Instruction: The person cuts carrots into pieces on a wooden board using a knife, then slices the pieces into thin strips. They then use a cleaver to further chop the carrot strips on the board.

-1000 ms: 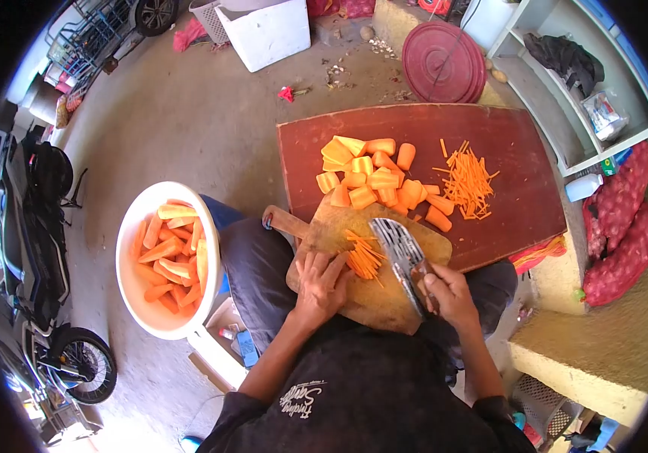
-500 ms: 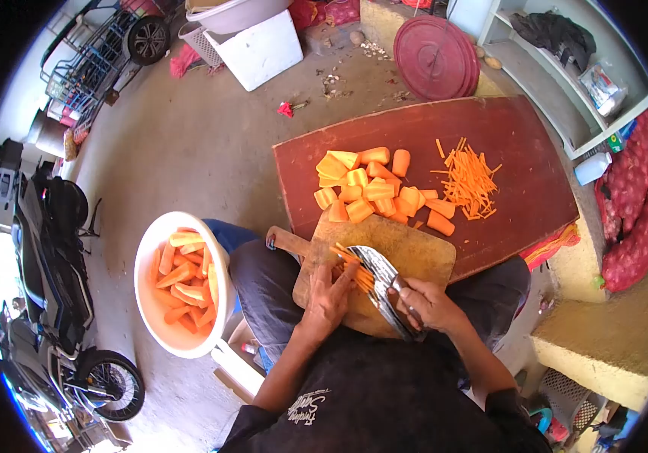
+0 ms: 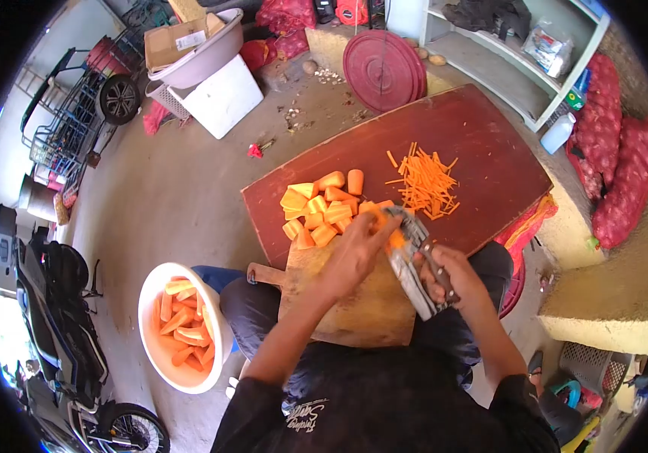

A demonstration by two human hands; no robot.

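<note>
My right hand [image 3: 445,275] is wrapped round the handle of a wide-bladed knife [image 3: 407,268], raised over the right side of the wooden cutting board [image 3: 362,302]. Beside the blade's upper end is my left hand [image 3: 358,249], its fingers bent at orange carrot; whether they grip a piece is hard to make out. On the red table [image 3: 482,151], thick carrot chunks [image 3: 316,208] lie left of a pile of thin carrot strips [image 3: 426,181]. The board rests on my lap, its handle toward the left.
A white tub [image 3: 222,332] of carrot pieces stands at left, near a parked motorcycle [image 3: 44,287]. Behind the table are a round red lid [image 3: 384,72] and a shelf [image 3: 482,64]. Red net sacks [image 3: 626,181] lie at right.
Both hands and the knife have moved from the board's middle up toward the carrots on the table. The strips that lay by the blade on the board are gone from there. The view has shifted.
</note>
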